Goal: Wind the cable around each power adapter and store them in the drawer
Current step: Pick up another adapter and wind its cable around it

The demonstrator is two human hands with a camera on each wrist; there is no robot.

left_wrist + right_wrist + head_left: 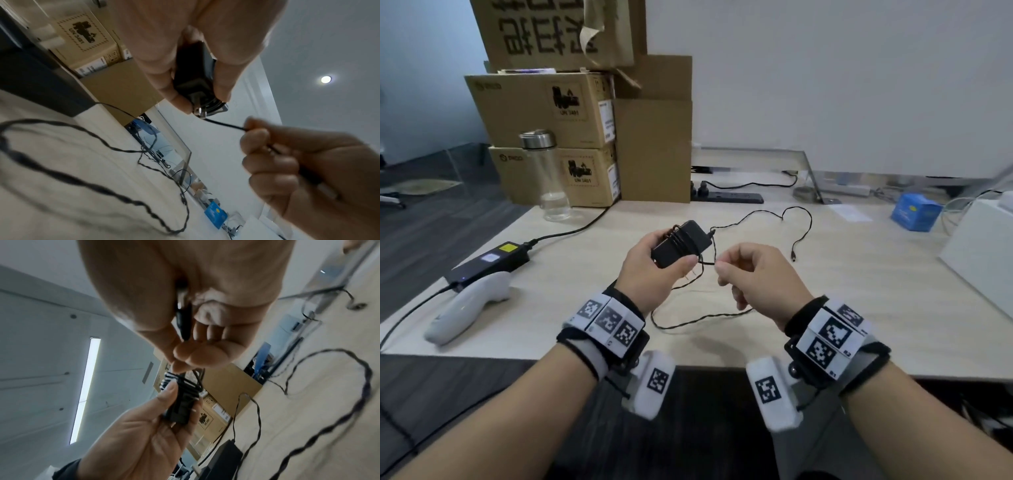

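Observation:
My left hand (650,260) holds a small black power adapter (681,243) above the pale desk (859,291). The adapter's thin black cable (756,216) is wound a few turns around its body. My right hand (750,270) pinches the cable just right of the adapter, fingers curled. The loose length loops over the desk and ends in a barrel plug (793,256). In the left wrist view the adapter (195,78) shows its metal prongs, and the cable (224,125) runs taut into my right hand (287,162). A second, larger adapter (489,263) lies at the desk's left. No drawer is in view.
Stacked cardboard boxes (544,109) and a glass bottle (548,174) stand at the back left. A white controller (469,308) lies near the left edge. A black power strip (726,197), a blue box (916,212) and a white device (983,253) sit behind and right.

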